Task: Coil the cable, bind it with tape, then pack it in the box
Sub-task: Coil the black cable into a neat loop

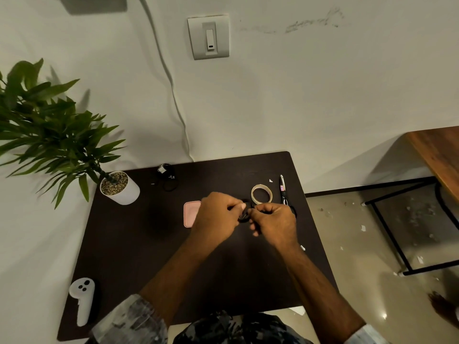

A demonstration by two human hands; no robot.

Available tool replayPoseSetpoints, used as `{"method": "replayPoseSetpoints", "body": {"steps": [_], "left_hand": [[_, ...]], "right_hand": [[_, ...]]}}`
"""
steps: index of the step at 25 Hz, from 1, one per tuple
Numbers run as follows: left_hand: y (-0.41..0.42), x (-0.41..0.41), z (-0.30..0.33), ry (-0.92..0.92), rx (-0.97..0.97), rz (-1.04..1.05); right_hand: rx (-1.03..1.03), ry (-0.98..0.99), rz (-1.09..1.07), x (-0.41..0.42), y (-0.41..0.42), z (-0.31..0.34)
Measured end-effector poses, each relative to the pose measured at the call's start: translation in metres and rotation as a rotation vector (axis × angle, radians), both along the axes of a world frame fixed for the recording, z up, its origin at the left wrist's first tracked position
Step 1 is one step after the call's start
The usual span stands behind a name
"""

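Over the middle of the dark table [139, 244], my left hand [216, 217] and my right hand [275, 224] meet, both pinching a small black coiled cable [244, 216] held between them. Most of the coil is hidden by my fingers. A roll of beige tape [261, 194] lies just behind my right hand. Partly covered by my left hand, a pink box [190, 213] rests flat on the table to the left.
Black-handled scissors [283, 192] lie right of the tape near the table's right edge. Another black cable bundle [167, 177] sits at the back. A potted plant [119, 187] stands back left, a white controller [83, 300] front left. Paper scraps dot the floor.
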State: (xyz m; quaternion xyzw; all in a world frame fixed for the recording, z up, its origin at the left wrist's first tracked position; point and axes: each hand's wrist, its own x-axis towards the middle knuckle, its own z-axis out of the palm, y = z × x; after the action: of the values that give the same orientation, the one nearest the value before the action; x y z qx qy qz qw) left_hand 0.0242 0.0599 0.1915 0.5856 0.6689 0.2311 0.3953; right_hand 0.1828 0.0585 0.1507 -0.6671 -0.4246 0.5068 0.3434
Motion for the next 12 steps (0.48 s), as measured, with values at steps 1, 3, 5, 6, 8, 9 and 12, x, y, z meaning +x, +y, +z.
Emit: {"method": "replayPoseSetpoints", "body": {"steps": [1, 3, 5, 6, 8, 9, 12], "left_hand": [[-0.001, 0.001, 0.002, 0.124, 0.134, 0.015], [-0.002, 0.001, 0.001, 0.214, 0.318, -0.067], [0.001, 0.000, -0.002, 0.262, 0.365, -0.277], [0.002, 0.000, -0.003, 0.291, 0.352, -0.369], [0.003, 0.000, -0.005, 0.364, 0.328, -0.454], [0.003, 0.000, -0.005, 0.407, 0.342, -0.466], [0.007, 0.000, -0.007, 0.524, 0.411, -0.504]], "right_hand": [[-0.030, 0.051, -0.032, 0.001, 0.001, 0.001], [-0.099, 0.178, -0.076, 0.004, 0.003, 0.005], [-0.146, 0.262, -0.080, 0.007, 0.007, 0.009], [-0.163, 0.292, -0.078, 0.009, 0.009, 0.012], [-0.192, 0.344, -0.078, 0.011, 0.013, 0.017], [-0.205, 0.362, -0.079, 0.013, 0.016, 0.019], [-0.260, 0.405, -0.065, 0.015, 0.021, 0.024]]}}
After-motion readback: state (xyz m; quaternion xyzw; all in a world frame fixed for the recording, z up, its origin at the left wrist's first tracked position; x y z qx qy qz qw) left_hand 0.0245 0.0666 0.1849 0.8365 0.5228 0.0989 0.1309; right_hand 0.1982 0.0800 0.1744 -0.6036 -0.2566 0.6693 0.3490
